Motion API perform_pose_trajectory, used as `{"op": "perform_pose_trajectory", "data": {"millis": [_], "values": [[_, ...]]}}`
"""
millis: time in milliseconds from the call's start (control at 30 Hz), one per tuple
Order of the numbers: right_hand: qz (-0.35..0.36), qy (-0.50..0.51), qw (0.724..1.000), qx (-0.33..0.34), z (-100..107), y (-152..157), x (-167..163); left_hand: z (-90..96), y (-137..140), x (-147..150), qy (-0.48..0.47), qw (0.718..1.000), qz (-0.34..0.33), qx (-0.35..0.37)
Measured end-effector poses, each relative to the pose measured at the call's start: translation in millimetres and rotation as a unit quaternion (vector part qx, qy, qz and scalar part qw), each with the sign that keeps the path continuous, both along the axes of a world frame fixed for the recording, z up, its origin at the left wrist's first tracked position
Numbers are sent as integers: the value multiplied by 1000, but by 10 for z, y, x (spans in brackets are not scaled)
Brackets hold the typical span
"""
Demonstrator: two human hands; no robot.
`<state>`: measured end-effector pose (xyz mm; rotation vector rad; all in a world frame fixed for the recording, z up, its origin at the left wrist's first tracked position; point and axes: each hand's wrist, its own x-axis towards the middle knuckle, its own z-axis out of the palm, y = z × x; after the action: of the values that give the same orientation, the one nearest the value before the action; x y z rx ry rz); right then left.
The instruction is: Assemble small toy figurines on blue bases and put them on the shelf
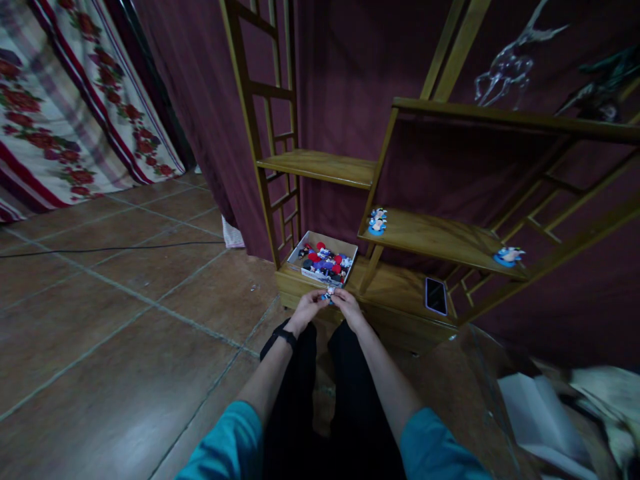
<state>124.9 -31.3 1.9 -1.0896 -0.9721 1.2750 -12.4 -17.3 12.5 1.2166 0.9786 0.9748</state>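
Note:
Between the fingers of both hands is a small figurine (329,294), white and dark with a bit of blue at its base. My left hand (307,311) pinches it from the left and my right hand (349,308) from the right; the fingertips hide part of it. Just beyond the hands, a shallow white box (351,249) sits on the low shelf, filled with several small red, purple, black and white figures. Similar figurines on blue bases stand on the middle shelf: some at its left end (377,222) and one at its right end (509,256).
The wooden display rack (320,167) has stepped shelves before a maroon curtain (345,67). A phone or tablet (436,296) lies on the low shelf. A clear deer ornament (505,70) stands on the top shelf. A black cable (115,249) crosses the tiled floor. An open white box (543,413) lies right.

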Motion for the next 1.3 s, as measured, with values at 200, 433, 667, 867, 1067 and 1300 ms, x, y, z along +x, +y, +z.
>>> {"op": "perform_pose_trajectory", "data": {"millis": [200, 433, 667, 867, 1067, 1300], "values": [[8, 8, 1000, 3, -20, -2, 10, 60, -33, -3, -3, 1000, -14, -5], [-8, -40, 999, 20, -51, 15, -6, 89, -50, -11, -21, 999, -30, -8], [-34, -30, 998, 34, 24, -35, 23, 196, -81, -24, 1, 1000, -19, -6], [-63, -52, 996, 40, 357, -267, 447, 299, -81, -69, 38, 999, -20, -20], [-86, -128, 981, 117, 1253, -416, 1659, 359, -90, -117, 53, 998, -13, 3], [-297, -318, 886, 159, 2233, -87, 3284, 321, -44, -117, 75, 997, 3, -1]]}}
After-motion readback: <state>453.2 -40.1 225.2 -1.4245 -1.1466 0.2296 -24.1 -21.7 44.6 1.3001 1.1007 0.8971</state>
